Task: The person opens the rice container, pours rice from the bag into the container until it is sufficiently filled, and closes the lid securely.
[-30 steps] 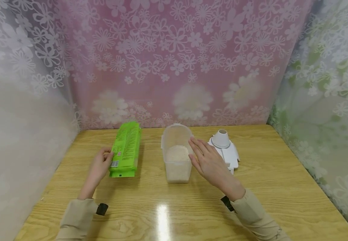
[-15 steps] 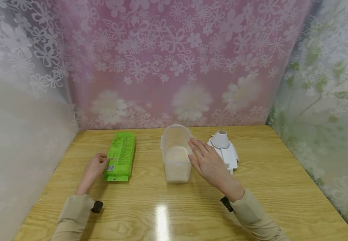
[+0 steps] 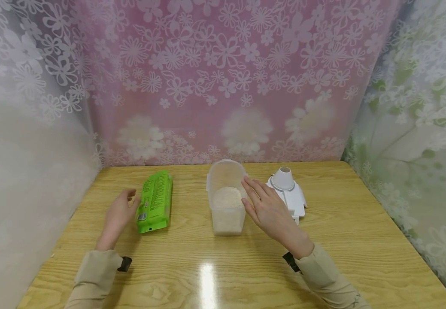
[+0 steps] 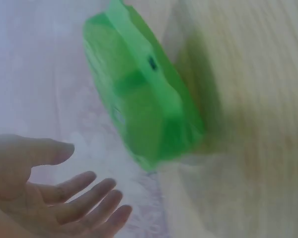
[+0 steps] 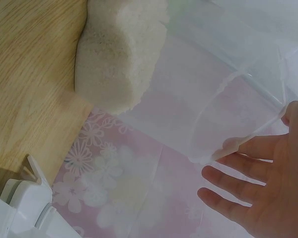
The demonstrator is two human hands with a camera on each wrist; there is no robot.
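Note:
A green printed bag [image 3: 154, 201] lies on the table at the left, also large and blurred in the left wrist view. My left hand [image 3: 120, 214] is beside the bag's left side; in the left wrist view its fingers are spread and hold nothing, with a gap to the bag. In the middle stands a tall translucent plastic container [image 3: 228, 171], partly filled with white grains [image 5: 119, 54] that look like rice. My right hand [image 3: 271, 210] rests with nearly straight fingers on the container's right rim. In the right wrist view, one fingertip shows through the plastic.
A white plastic piece with a cone-shaped spout [image 3: 283, 179] lies right of the container, partly behind the right hand. The wooden table [image 3: 184, 266] ends at a pink flowered curtain [image 3: 226, 86]. More curtains hang at both sides.
The green bag has come down onto the table, shifted left and towards me. My left hand has let go of it and drawn slightly away. The right hand has stayed at the container.

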